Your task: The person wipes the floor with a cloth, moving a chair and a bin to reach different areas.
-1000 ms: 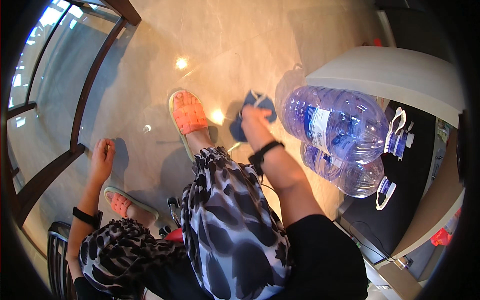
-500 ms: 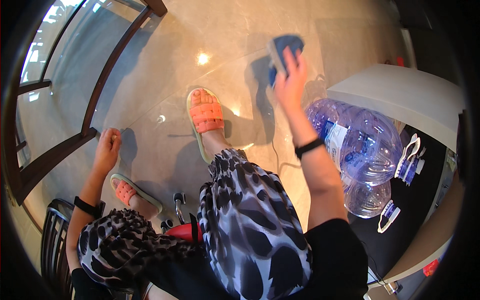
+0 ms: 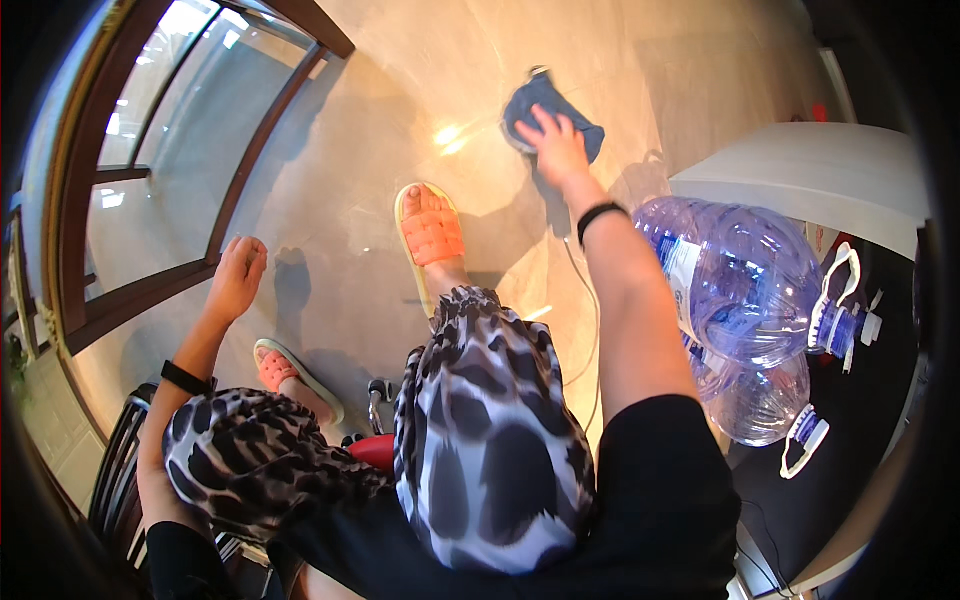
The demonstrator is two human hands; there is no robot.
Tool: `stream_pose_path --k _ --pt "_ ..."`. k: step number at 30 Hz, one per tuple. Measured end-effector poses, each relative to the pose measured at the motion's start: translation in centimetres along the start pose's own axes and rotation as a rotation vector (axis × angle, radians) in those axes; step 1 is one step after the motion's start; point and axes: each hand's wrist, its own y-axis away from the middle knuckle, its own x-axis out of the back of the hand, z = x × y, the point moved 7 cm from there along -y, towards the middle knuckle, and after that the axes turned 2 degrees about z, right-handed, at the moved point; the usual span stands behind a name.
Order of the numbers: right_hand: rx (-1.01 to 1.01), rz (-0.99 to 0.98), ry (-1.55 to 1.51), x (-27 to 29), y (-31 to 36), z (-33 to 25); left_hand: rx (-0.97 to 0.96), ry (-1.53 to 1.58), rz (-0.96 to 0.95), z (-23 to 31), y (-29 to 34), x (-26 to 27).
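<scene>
My right hand (image 3: 558, 150) reaches forward over a blue cloth item (image 3: 535, 100) with a pale edge, perhaps a cap or a soft shoe. My fingers are spread across its top and grip it; its underside is hidden and its exact kind is unclear. A shadow lies near it on the floor. My left hand (image 3: 240, 275) is held at the left, close to a dark wooden frame with glass, its fingers curled in. Whether something small sits inside them is hidden. Both wrists wear a black band.
Large clear plastic water bottles (image 3: 750, 285) lie on their sides at the right, below a white ledge (image 3: 800, 170). A dark-framed glass panel (image 3: 230, 120) stands at the left. My feet wear orange slippers (image 3: 435, 235). A thin cable (image 3: 596, 340) runs across the floor.
My right hand and the blue item have moved slightly left and nearer, and the item has turned. My left hand has shifted a little right. The view has shifted too.
</scene>
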Motion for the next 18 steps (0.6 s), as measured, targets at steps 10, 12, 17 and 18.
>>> stream_pose_path --k 10,12,17,18 --pt "-0.188 0.597 -0.228 15.0 -3.4 2.6 0.045 0.008 0.219 -0.6 1.6 6.0" --pt "-0.185 0.595 -0.26 16.4 -2.1 2.8 0.017 0.039 0.154 0.8 1.2 5.5" --pt "-0.054 0.57 -0.359 20.0 2.0 0.7 -0.089 0.145 0.29 2.4 0.4 7.0" --pt "-0.012 0.563 -0.359 20.7 2.6 0.6 -0.129 0.143 0.36 3.9 0.1 7.4"
